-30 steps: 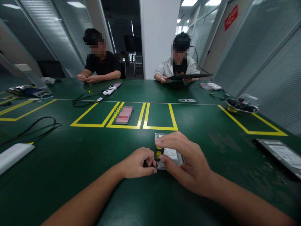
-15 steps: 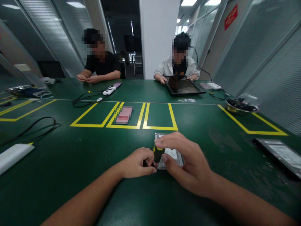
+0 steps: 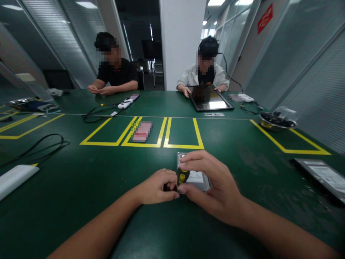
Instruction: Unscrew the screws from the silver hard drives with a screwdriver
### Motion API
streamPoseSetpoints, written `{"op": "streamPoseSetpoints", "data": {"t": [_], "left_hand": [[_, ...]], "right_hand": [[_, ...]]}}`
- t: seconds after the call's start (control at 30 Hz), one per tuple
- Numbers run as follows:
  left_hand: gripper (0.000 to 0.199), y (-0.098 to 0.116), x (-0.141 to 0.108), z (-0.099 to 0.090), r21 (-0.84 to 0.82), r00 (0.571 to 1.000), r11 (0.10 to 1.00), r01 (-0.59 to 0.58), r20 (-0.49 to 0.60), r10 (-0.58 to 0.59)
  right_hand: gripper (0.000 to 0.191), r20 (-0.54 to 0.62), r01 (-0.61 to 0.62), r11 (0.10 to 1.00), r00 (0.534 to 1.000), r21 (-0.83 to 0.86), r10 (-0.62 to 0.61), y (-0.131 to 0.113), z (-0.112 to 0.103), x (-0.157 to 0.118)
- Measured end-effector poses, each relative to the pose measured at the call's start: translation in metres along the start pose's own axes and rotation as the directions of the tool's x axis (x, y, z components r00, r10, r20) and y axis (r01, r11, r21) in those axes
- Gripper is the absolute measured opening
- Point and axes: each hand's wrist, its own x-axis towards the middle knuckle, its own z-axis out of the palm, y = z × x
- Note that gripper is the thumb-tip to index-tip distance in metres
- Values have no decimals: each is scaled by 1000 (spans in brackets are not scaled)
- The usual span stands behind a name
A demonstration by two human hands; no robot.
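A silver hard drive (image 3: 198, 184) with a white label lies on the green table in front of me, partly covered by my right hand. My right hand (image 3: 212, 183) has thumb and fingers around the black-and-yellow handle of a screwdriver (image 3: 183, 176), which stands nearly upright over the drive's left side; its tip is hidden. At the drive's left edge, my left hand (image 3: 159, 187) rests with its fingers curled. Something dark shows inside those fingers, too covered to name.
Yellow tape (image 3: 183, 146) marks areas on the table, one holding a blurred pink item (image 3: 142, 131). At right lie another drive-like device (image 3: 320, 176) and a metal bowl (image 3: 277, 122) of dark parts. A white device (image 3: 17, 180) is at left. Opposite, two people sit; one holds a black-framed panel (image 3: 210, 99).
My right thumb and fingers have shifted on the screwdriver handle, which has turned so that a yellow patch faces me. My left hand stays put. The person opposite has tilted the panel slightly.
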Motion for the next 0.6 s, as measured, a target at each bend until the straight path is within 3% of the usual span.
{"op": "streamPoseSetpoints", "data": {"t": [0.17,0.33,0.6], "left_hand": [[13,2,0,-1,4,1000,1000,-12,-23,12],[12,1,0,0,28,1000,999,-18,-21,19],[17,1,0,0,32,1000,999,-14,-15,14]], "right_hand": [[26,-42,12,1000,999,-22,-13,-1,-1,2],[33,6,29,999,1000,21,-29,-1,-1,2],[28,-19,-10,999,1000,-33,9,0,-2,0]]}}
